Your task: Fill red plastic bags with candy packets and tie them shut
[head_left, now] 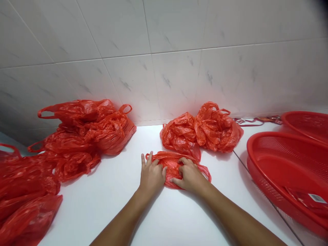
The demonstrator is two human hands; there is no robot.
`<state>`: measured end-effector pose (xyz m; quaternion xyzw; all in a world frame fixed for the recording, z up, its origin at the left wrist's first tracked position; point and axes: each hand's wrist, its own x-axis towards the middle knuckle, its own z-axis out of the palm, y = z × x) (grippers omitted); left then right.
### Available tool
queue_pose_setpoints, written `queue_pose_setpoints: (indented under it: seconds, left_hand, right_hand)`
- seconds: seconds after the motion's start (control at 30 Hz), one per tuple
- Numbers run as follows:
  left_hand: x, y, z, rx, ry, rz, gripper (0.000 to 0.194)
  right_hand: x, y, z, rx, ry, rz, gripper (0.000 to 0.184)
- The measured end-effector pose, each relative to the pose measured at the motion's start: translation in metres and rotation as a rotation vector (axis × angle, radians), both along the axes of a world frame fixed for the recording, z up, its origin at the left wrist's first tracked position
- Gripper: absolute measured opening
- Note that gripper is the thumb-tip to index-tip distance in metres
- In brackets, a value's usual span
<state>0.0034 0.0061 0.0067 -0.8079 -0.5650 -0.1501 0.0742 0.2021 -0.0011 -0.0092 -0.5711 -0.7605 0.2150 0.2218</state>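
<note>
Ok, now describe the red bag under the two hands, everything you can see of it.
The red bag looks like thin, slightly see-through, shiny plastic. It lies low and crumpled on the white tabletop, wider side to side than front to back. A handle loop sticks out at its right end, and a smaller loop shows at the left. The left hand and right hand rest on it, hiding parts. Its far edge seems to meet the bunched bags behind.

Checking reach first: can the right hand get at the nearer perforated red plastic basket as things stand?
Probably yes: flat white tabletop lies between the right hand and the nearer basket, with no obstacle showing. The hand would first have to leave the crumpled red plastic bag it touches.
</note>
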Motion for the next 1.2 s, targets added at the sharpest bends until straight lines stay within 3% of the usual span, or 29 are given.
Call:
queue_pose_setpoints:
  seconds: [0.1,0.2,0.27,0.4,0.47,0.53,0.6,0.67,0.77,0.87,0.97,1.07,1.2]
  left_hand:
    - [-0.003,0.001,0.000,0.055,-0.003,0.037,0.025]
    - [-0.008,0.004,0.002,0.103,-0.005,0.088,0.058]
    - [-0.014,0.005,0.006,0.125,-0.004,0.102,0.063]
    - [-0.021,0.004,0.016,0.397,-0.104,-0.024,0.022]
    - [-0.019,0.000,0.018,0.524,-0.149,-0.214,0.013]
    - [-0.014,-0.001,0.017,0.440,-0.124,-0.442,0.018]
    - [-0.012,0.001,0.013,0.212,-0.062,-0.538,0.027]
    - [-0.015,0.006,0.007,-0.012,-0.013,-0.449,0.046]
    - [-0.028,0.017,-0.001,-0.292,0.020,-0.278,0.099]
    - [-0.040,0.023,-0.007,-0.449,0.034,-0.242,0.109]
    - [-0.043,0.025,-0.009,-0.477,0.040,-0.240,0.110]
    - [-0.041,0.025,-0.009,-0.461,0.024,-0.253,0.109]
    - [-0.042,0.029,-0.011,-0.433,0.006,-0.254,0.107]
  right_hand:
    - [0.000,-0.004,0.002,-0.030,0.045,0.043,0.048]
    - [0.004,-0.006,0.001,-0.078,0.042,0.108,0.040]
    - [0.007,-0.008,0.000,-0.099,0.032,0.133,0.030]
    - [0.012,-0.011,0.000,-0.085,0.016,0.127,0.018]
    - [0.013,-0.010,0.000,-0.076,-0.027,0.112,0.034]
    - [0.014,-0.009,-0.001,-0.082,-0.074,0.101,0.053]
    - [0.017,-0.007,-0.003,-0.111,-0.098,0.111,0.068]
    - [0.021,-0.005,-0.004,-0.187,-0.095,0.155,0.087]
    - [0.028,-0.005,-0.003,-0.339,-0.095,0.217,0.123]
    - [0.032,-0.005,0.000,-0.412,-0.117,0.229,0.141]
    - [0.033,-0.003,0.000,-0.413,-0.126,0.249,0.140]
    - [0.033,0.000,0.005,-0.360,-0.096,0.261,0.125]
    - [0.044,-0.017,0.036,-0.237,-0.064,0.232,0.089]
